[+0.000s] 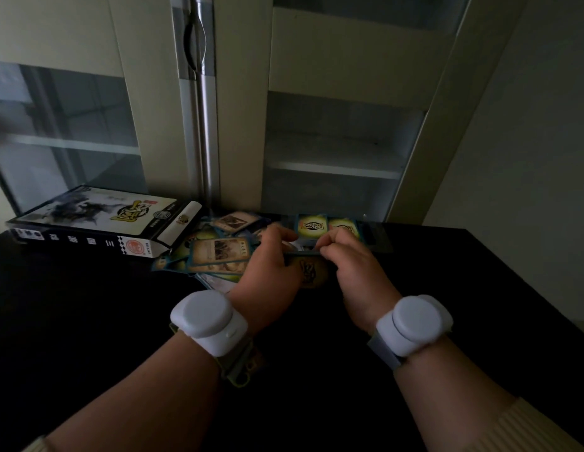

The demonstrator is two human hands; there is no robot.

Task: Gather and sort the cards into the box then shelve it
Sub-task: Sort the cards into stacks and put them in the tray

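- Cards lie scattered in a loose, overlapping heap on a black table, some face up and some showing their green-and-yellow backs.
- Just left of that heap sits the card box, lying flat with its illustrated lid upward and its end flap open toward the cards; a few cards touch or slip under that open end.
- At the near edge of the heap, the left hand and the right hand meet around a small stack of cards, held on edge and slightly tilted, its printed back facing the camera.
- The left hand's fingers are curled closed around the left side of the stack, thumb over the top.
- The right hand is pinched shut on the right end of the same stack, knuckles bent.
- Each wrist carries a white round device: the left wristband and the right wristband, both on grey straps.
- Behind the heap stands a pale cabinet with a metal door handle; its right side is open, showing bare shelves above the cards.
- Two card backs lie at the far side of the heap, just beyond the right hand, close to the cabinet's foot.
- Lighting is dim, so card faces are too blurred to read.
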